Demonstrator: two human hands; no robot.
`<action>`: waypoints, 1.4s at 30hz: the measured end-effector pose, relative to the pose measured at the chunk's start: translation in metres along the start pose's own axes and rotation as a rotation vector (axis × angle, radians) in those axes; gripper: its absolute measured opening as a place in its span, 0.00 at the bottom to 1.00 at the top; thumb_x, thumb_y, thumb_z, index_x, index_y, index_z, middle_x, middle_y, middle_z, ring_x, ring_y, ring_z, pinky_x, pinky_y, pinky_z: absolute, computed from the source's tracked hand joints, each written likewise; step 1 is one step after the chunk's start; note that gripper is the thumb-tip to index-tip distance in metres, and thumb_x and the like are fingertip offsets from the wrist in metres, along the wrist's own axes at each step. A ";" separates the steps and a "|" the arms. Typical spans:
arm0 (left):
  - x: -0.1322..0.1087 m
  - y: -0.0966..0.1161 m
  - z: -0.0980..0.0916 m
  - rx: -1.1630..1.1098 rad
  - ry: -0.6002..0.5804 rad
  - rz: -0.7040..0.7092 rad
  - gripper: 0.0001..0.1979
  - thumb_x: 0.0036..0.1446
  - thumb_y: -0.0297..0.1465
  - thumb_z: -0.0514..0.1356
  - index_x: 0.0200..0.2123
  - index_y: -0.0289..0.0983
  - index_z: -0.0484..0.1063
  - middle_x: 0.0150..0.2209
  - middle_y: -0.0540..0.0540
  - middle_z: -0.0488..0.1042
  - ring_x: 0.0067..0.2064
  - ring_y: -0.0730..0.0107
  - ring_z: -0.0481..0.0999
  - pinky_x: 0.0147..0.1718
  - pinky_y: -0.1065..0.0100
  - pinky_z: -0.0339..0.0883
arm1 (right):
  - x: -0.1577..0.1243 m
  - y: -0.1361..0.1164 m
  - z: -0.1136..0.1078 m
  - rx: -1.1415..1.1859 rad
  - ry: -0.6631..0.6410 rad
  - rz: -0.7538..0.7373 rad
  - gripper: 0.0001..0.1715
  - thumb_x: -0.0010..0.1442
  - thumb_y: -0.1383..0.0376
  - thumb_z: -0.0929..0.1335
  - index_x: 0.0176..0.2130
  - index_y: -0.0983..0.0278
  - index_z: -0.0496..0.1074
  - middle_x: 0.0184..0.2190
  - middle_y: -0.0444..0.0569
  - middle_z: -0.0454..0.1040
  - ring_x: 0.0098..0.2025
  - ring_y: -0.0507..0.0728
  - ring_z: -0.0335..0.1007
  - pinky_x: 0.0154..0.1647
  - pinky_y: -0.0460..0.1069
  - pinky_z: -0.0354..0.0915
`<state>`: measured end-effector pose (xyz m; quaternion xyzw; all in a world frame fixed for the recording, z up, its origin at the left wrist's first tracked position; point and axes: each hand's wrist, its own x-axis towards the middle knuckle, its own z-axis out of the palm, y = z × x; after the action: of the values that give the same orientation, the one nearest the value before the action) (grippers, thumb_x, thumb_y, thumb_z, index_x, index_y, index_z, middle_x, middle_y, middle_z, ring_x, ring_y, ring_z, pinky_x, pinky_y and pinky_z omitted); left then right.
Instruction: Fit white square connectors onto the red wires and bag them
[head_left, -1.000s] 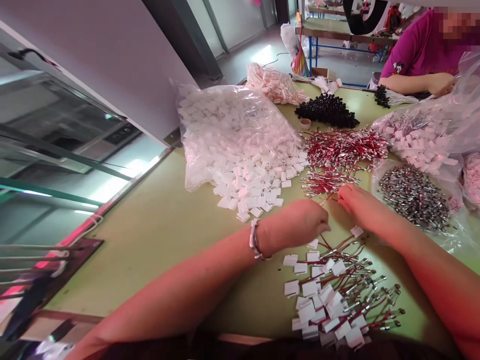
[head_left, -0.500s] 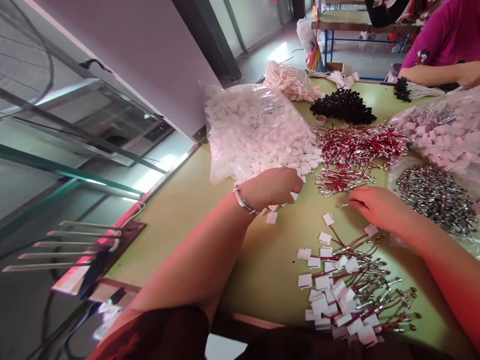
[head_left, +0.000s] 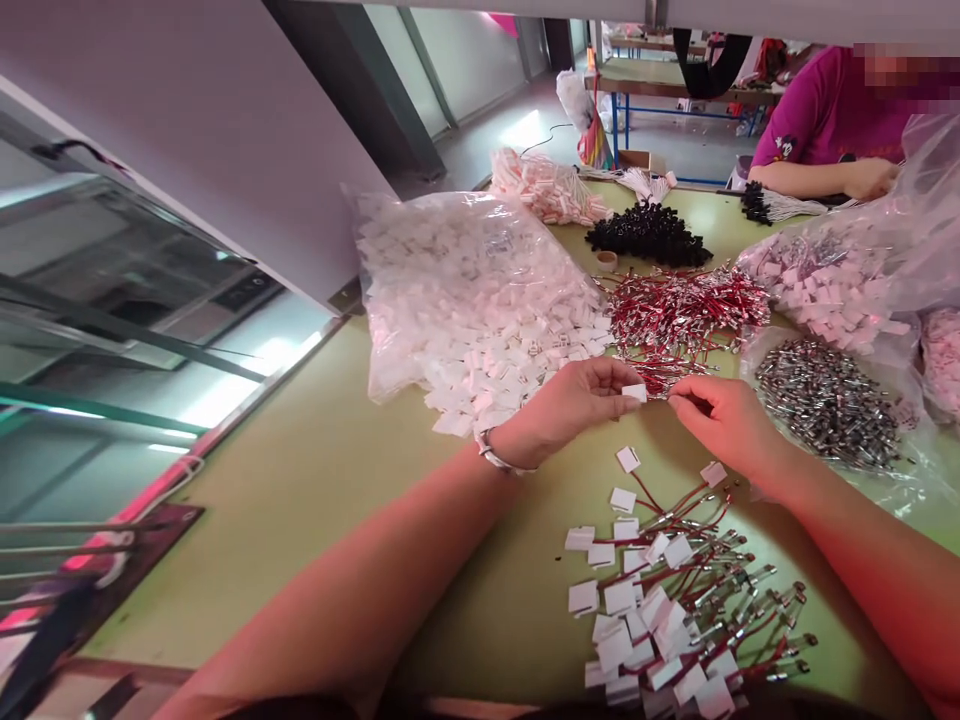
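My left hand (head_left: 574, 405) pinches a small white plastic connector housing (head_left: 634, 393) between thumb and fingers. Facing it, my right hand (head_left: 724, 420) is closed on a terminal wire, whose metal tip (head_left: 658, 396) points at the housing; most of the wire is hidden by the fingers. Whether tip and housing touch I cannot tell. Just beyond the hands lies a heap of red wires with metal terminals (head_left: 686, 305). Nearer me, several white housings with red wires attached (head_left: 619, 597) are spread in a pile.
A clear plastic bag of white housings (head_left: 465, 270) spills out on the left. To the right are a bag of metal parts (head_left: 825, 400) and another bag of white pieces (head_left: 832, 285). Black connectors (head_left: 649, 235) lie farther back. Across the table sits a person in a purple shirt (head_left: 825, 120).
My left hand has come away from the loose white housings with one in its fingers and moved right, close to my right hand. The camera view has shifted.
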<state>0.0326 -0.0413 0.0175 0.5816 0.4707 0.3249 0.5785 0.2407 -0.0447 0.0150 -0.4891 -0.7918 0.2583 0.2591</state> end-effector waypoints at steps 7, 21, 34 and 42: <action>0.000 -0.007 -0.004 -0.186 -0.075 -0.075 0.16 0.45 0.31 0.68 0.40 0.34 0.77 0.25 0.52 0.72 0.23 0.80 0.65 0.23 0.73 0.58 | 0.000 0.000 -0.006 -0.155 0.050 -0.213 0.14 0.64 0.63 0.61 0.33 0.61 0.74 0.29 0.46 0.75 0.31 0.52 0.67 0.33 0.49 0.59; 0.000 -0.010 -0.002 -0.322 -0.129 -0.106 0.17 0.43 0.34 0.71 0.36 0.32 0.76 0.25 0.50 0.73 0.23 0.80 0.66 0.21 0.75 0.57 | -0.001 0.001 -0.003 -0.242 0.072 -0.301 0.15 0.65 0.64 0.59 0.33 0.61 0.73 0.27 0.46 0.74 0.29 0.52 0.65 0.31 0.48 0.58; 0.000 -0.012 0.004 -0.136 -0.168 -0.081 0.15 0.46 0.34 0.67 0.38 0.34 0.75 0.21 0.53 0.70 0.22 0.79 0.65 0.21 0.74 0.58 | -0.005 -0.004 0.007 -0.192 -0.101 -0.190 0.15 0.64 0.65 0.57 0.26 0.62 0.61 0.22 0.45 0.65 0.26 0.51 0.57 0.29 0.49 0.52; 0.003 -0.015 0.012 0.256 -0.162 0.056 0.11 0.51 0.32 0.61 0.38 0.34 0.75 0.28 0.49 0.74 0.28 0.74 0.69 0.29 0.70 0.66 | -0.001 -0.010 0.003 -0.314 -0.256 -0.115 0.12 0.61 0.66 0.61 0.27 0.63 0.67 0.25 0.47 0.69 0.27 0.52 0.59 0.29 0.49 0.52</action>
<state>0.0422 -0.0451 0.0006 0.6878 0.4435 0.2301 0.5266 0.2326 -0.0499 0.0196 -0.4407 -0.8754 0.1766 0.0910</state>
